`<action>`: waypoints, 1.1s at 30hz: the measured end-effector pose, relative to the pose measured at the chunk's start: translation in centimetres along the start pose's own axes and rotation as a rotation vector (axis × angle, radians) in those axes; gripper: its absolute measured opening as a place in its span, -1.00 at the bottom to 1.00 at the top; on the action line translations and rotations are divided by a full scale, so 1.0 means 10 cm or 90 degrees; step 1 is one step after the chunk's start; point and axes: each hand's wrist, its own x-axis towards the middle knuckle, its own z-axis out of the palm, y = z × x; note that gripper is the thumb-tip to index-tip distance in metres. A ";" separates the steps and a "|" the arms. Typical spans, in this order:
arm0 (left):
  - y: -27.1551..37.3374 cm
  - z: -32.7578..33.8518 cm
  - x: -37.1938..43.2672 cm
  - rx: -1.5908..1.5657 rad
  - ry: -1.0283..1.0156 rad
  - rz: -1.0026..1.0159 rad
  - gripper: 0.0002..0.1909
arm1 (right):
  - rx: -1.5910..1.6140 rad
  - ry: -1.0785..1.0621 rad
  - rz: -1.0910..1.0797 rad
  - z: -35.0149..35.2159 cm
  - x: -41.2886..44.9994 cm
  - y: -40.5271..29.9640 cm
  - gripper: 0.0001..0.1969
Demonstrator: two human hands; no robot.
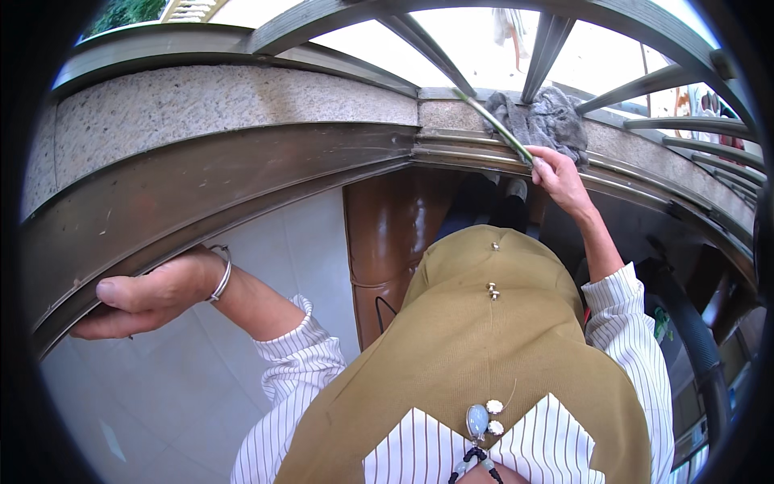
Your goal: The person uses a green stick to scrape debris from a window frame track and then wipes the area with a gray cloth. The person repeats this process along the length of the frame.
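Note:
My right hand pinches the near end of a thin green stick, which slants up and left over the window sill towards the bars. A crumpled grey cloth lies on the sill just beyond that hand, against the foot of the metal bars. At the left, my left hand grips the lower edge of the dark metal window frame, thumb on the near side; its fingertips are partly hidden. A silver bangle circles the left wrist.
Metal bars fan out beyond the sill, with a speckled stone ledge at the left. Metal window tracks run along the sill. Below are a brown glossy surface, pale floor tiles and a dark curved tube at the right.

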 end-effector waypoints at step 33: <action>0.00 -0.01 0.00 0.079 0.012 0.026 -0.27 | -0.490 -0.238 -0.249 0.11 0.48 -0.45 -0.75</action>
